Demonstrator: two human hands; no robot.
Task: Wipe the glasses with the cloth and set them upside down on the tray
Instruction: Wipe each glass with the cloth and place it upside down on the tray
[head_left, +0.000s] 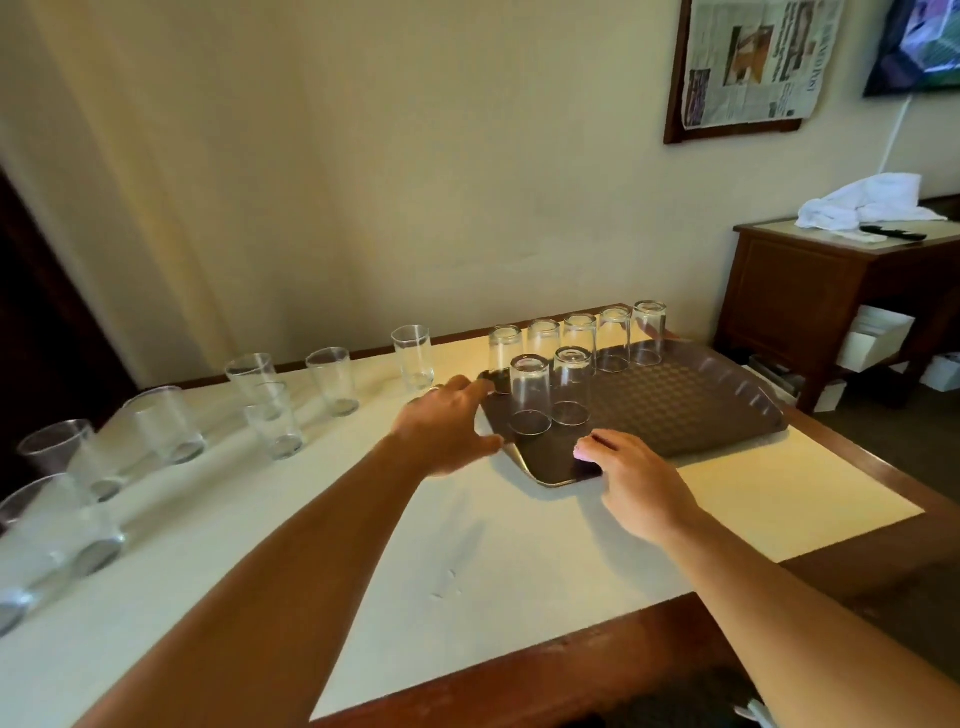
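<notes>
A brown patterned tray (675, 405) lies on the white-covered table (519, 545). Several clear glasses stand upside down on it: two in front (530, 395) and a row behind (613, 338). Several more glasses stand upright (332, 382) on the table to the left of the tray, the nearest one (413, 358) close to its far corner. My left hand (447, 421) lies against the tray's left rim with fingers and thumb spread. My right hand (639, 483) rests its fingertips on the tray's near corner. Neither hand holds a glass. A crumpled white cloth (862, 202) lies on the side table.
A wooden side table (800, 291) stands at the right by the wall, with a dark remote (893, 232) beside the cloth and boxes beneath. The table's wooden edge shows beyond the white cover at the right and front. A framed newspaper hangs on the wall.
</notes>
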